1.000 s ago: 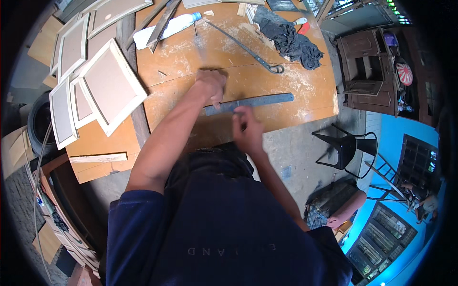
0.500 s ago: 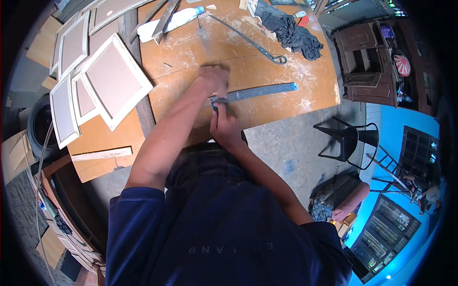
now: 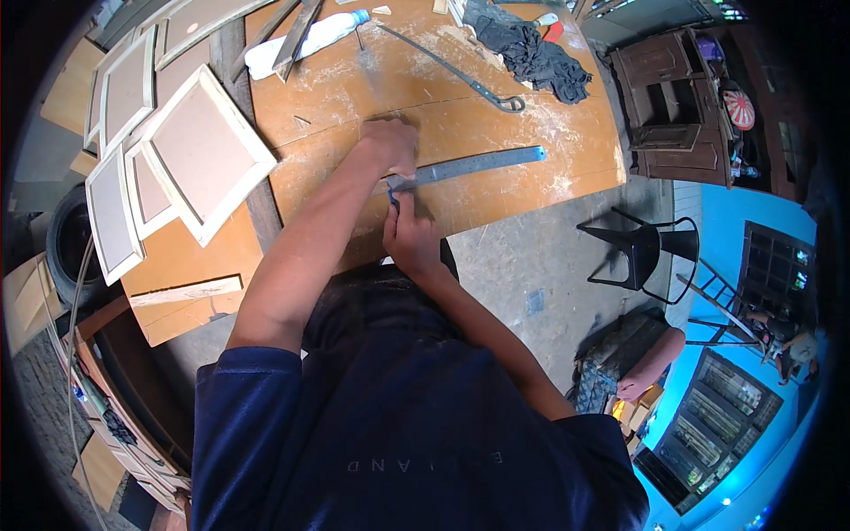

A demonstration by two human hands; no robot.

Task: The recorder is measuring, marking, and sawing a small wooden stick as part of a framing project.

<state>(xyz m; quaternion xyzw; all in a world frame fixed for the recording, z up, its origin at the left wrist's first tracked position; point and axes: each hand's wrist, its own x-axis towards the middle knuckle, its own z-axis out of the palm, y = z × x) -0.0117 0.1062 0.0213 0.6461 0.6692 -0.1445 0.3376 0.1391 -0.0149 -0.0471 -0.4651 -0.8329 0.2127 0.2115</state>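
L hand (image 3: 388, 148), bunched, at L end of metal ruler (image 3: 478, 162) on wood counter (image 3: 478, 124); R hand (image 3: 414, 237) pinches sm. blue tool (image 3: 393, 196), type unclear, nr same end.

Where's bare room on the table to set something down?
Mid-table, dusty marks aside: between the long dark tool and the ruler. Also right of the ruler, up to the table's edge.

Crowded: far side (bottle, black cloth), left (frames), and the ruler's left end (left hand, right hand).
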